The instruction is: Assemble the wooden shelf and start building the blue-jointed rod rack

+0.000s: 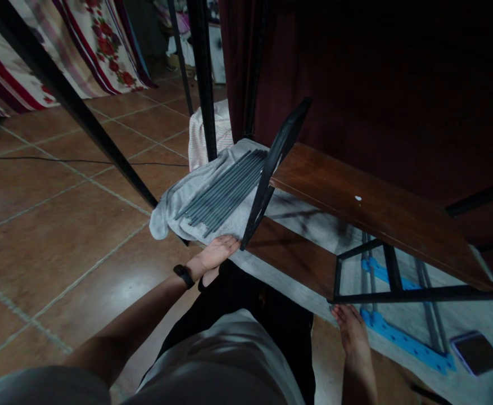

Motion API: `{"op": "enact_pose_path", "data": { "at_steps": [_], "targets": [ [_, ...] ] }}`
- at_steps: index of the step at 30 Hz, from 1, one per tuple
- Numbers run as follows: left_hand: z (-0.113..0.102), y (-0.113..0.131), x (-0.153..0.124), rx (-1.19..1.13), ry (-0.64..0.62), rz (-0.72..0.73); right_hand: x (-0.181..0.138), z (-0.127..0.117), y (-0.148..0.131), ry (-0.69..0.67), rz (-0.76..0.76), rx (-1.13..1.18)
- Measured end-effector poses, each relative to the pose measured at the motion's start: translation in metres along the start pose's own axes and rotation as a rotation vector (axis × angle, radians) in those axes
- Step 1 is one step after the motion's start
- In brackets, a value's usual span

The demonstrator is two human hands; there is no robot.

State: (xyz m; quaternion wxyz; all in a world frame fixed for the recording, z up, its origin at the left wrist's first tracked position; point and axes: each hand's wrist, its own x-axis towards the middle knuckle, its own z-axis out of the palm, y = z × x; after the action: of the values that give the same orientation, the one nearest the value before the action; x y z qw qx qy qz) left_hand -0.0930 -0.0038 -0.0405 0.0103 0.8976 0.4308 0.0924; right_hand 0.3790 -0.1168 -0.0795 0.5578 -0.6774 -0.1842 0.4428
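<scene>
Person's clothing: we see a pale top (pixel 229 360) and dark trousers (pixel 212 315) at the lower edge; the left sleeve is cut off.
Right hand: we find the right hand (pixel 351 329) palm-up at the near corner of the right frame (pixel 423 295), fingers slightly bent; we cannot tell whether they close on it.
Left hand: we note the left hand (pixel 218 252), with a black wristband (pixel 184 275), fingers straight and together, tips at the foot of the left frame (pixel 279 143); the thumb is hidden, so we cannot tell if it grips.
Boards: we place the upper board (pixel 376 208) and lower board (pixel 290 253) between the black frames, directly ahead; the upper one partly covers the space behind. A white spot marks it.
Right side: we see blue pieces (pixel 410 343) with dark rods, partly behind the right frame, and a phone (pixel 477 353) beside them; the frame runs out of view.
Left side: we record a row of grey rods (pixel 225 191) on grey cloth (pixel 162 216).
Edges: the cloth's near border runs close by both hands; a gap separates the boards.
Room: tiled floor (pixel 60 225) spreads left, crossed by a slanting black bar (pixel 81 115).
Background: we make out a flowered curtain (pixel 73 50); the upper right is too dark to read.
</scene>
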Motion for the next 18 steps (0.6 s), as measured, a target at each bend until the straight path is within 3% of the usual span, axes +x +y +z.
{"op": "enact_pose_path", "data": {
  "at_steps": [8, 18],
  "targets": [
    [-0.001, 0.000, 0.001, -0.123, 0.010, -0.055, 0.004, 0.005, -0.003, 0.043, 0.002, -0.036],
    [0.029, 0.003, 0.009, -0.935, 0.271, -0.460, -0.004, 0.012, -0.005, 0.057, 0.006, -0.001]
  ]
}}
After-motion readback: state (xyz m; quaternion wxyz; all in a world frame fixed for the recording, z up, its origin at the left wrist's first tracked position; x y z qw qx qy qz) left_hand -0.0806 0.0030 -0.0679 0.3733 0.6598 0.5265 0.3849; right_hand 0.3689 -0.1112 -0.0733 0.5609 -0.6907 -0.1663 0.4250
